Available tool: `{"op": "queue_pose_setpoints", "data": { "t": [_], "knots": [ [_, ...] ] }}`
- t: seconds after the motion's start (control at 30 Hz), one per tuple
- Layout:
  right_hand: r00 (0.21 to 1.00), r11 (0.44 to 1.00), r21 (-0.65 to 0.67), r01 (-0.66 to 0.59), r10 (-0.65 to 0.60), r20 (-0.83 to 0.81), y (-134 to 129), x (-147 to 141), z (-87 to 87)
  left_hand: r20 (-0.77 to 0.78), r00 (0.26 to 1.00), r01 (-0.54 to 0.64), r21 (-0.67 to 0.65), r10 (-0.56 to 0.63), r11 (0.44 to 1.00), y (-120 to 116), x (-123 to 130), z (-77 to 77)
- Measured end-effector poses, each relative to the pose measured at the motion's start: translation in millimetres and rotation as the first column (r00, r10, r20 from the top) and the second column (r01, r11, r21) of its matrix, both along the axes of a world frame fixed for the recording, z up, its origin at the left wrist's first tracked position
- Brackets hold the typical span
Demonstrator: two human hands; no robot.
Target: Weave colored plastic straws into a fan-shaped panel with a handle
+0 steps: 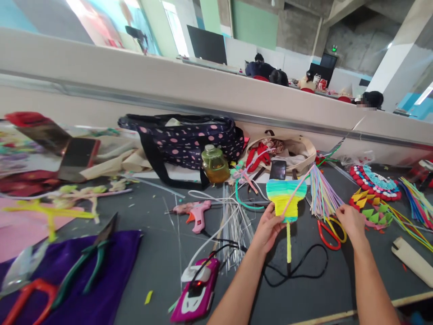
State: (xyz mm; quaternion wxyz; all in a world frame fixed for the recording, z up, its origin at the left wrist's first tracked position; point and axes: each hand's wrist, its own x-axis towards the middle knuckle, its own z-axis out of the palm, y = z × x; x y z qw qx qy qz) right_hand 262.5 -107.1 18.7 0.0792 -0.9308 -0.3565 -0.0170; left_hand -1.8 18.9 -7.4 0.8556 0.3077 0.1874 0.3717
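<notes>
My left hand (269, 229) pinches a small flat fan-shaped piece (283, 197) by its left edge. It is covered in rows of fuzzy teal and yellow strands, with a thin yellow handle (288, 246) pointing down. Across its front runs a slanting pink pipe cleaner (297, 188). My right hand (352, 223) has its fingers closed at the lower ends of a bundle of pastel pipe cleaners (323, 194); what they grip is hidden. Just left of that hand lie scissors (329, 239) with red and yellow handles.
A pink glue gun (196, 215), clear sticks (233, 234), a magenta car-shaped power strip (198, 291) and a black cable (304, 275) lie left and below. Pliers (88, 259) rest on purple cloth (126, 253). A bottle (214, 164) and bags stand against the partition (203, 90).
</notes>
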Motion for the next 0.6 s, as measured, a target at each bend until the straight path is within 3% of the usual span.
{"op": "queue_pose_setpoints", "data": {
  "t": [0.1, 0.37, 0.6],
  "knots": [
    [1.000, 0.999, 0.015, -0.028, 0.028, -0.011, -2.1, 1.3, 2.1, 0.007, 1.000, 0.000, -0.013, 0.000, 1.000, -0.6, 0.2, 2.1],
    [0.991, 0.995, 0.077, -0.064, 0.072, -0.113, 27.0, -11.6, -28.4, 0.053, 0.998, -0.026, 0.002, 0.025, 1.000, 1.6, -1.8, 3.6],
    [0.934, 0.949, 0.294, -0.111, 0.201, -0.296, -9.9, 4.1, -6.2, 0.075, 0.997, -0.035, 0.005, 0.034, 0.999, 3.3, -0.1, -1.2]
  ]
}}
